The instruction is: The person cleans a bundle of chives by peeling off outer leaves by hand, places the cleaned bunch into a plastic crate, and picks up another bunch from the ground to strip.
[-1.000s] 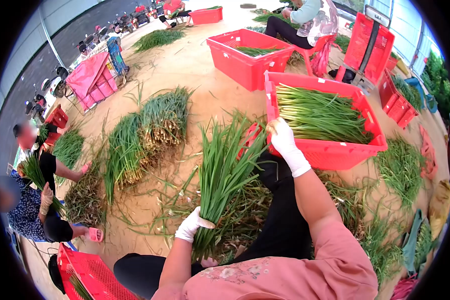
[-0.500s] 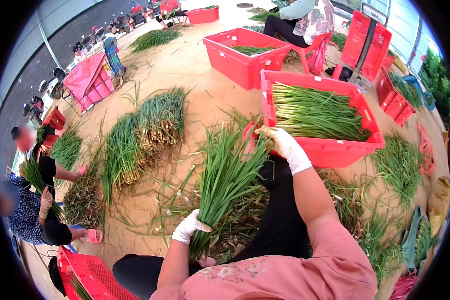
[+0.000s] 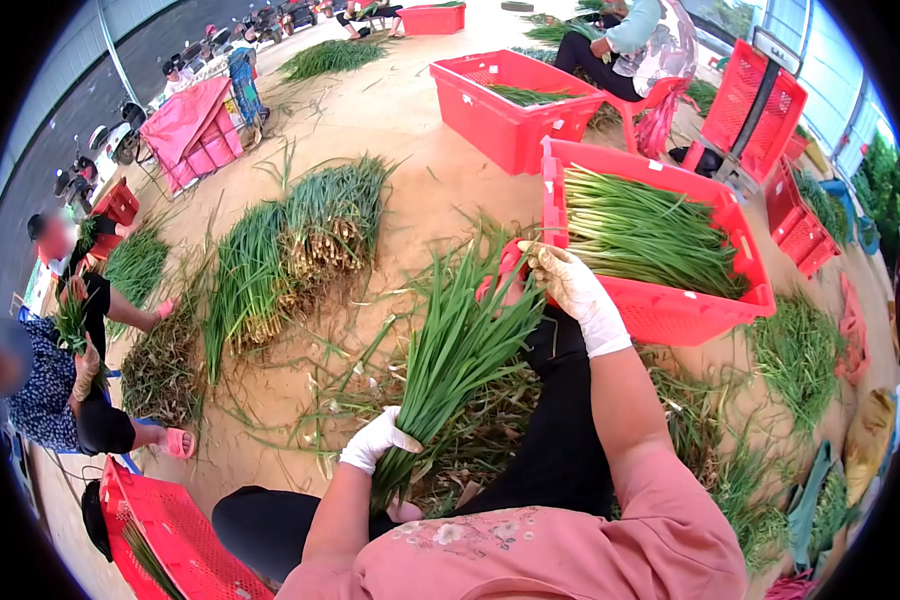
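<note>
My left hand (image 3: 380, 440), in a white glove, is wrapped round the lower part of a bunch of garlic chives (image 3: 460, 350). Their long flat green leaves fan up and to the right over my lap. By the leaf tips is my right hand (image 3: 565, 280), also gloved and stained at the fingers. Its thumb and fingers are pinched together; whatever lies between them is too small to make out. Just beyond it stands a red crate (image 3: 660, 295) filled with chives laid lengthwise (image 3: 650, 230), pale stems to the left.
Untrimmed chives (image 3: 335, 220) lie heaped on the tan ground ahead to the left. Leaf litter (image 3: 490, 440) surrounds my legs. Another red crate (image 3: 500, 115) stands farther off, and one (image 3: 170, 530) at lower left. A co-worker (image 3: 50, 370) sits at left holding greens.
The view has shifted slightly, so the surroundings sit a little to the right. My left hand keeps its hold on the bunch; my right hand stays by the leaf tips. The co-worker's greens have moved.
</note>
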`<action>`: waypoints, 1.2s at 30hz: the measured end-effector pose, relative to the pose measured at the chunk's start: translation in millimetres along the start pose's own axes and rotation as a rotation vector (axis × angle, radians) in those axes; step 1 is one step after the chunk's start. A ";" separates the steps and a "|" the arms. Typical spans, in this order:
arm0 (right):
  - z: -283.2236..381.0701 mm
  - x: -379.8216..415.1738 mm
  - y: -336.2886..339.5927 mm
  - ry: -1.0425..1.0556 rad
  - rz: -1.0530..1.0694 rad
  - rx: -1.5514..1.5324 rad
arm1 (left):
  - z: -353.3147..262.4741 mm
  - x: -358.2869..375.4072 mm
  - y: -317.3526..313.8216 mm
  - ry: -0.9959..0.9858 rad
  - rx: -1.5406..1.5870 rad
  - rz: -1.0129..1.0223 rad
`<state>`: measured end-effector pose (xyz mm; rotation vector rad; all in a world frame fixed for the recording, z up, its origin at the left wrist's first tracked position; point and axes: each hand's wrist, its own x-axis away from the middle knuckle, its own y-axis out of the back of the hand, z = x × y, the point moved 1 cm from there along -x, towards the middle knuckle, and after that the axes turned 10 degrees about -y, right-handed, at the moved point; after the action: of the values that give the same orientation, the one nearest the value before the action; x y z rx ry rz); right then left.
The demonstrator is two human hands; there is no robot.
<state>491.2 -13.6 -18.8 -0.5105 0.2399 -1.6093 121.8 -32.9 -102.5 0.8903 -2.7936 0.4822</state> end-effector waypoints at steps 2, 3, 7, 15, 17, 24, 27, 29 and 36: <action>-7.0 -7.6 3.8 0.053 -0.061 0.008 | 1.9 -1.7 1.2 0.002 -0.035 -0.006; -5.8 -7.9 9.6 0.046 -0.056 0.015 | 2.9 -2.1 1.8 0.006 -0.080 -0.007; 16.6 -3.6 12.2 0.577 -0.867 1.187 | 6.1 -4.5 0.9 0.016 -0.058 -0.016; -9.4 3.7 -45.6 -0.032 -0.187 0.257 | 0.3 -12.5 -11.6 0.003 -0.144 -0.055; -17.3 -3.2 -44.9 -0.010 -0.168 0.186 | -5.9 -12.8 -15.8 0.020 -0.159 -0.040; -5.3 -13.9 4.5 0.710 -0.760 1.096 | -7.5 -11.8 -18.2 -0.015 -0.160 -0.080; 6.7 -8.2 9.9 0.572 -0.828 0.809 | -6.0 -12.5 -17.5 -0.043 -0.120 -0.141; 11.3 21.3 -50.4 0.510 -0.653 0.747 | -7.0 -15.9 -19.7 -0.056 -0.154 -0.193; -69.6 5.9 -122.0 0.032 -0.216 1.033 | 23.6 -37.7 -26.6 -0.128 -0.210 -0.304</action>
<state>350.7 -16.0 -24.1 0.2993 -0.6288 -1.7064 166.4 -41.7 -127.5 1.3041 -2.6806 0.0862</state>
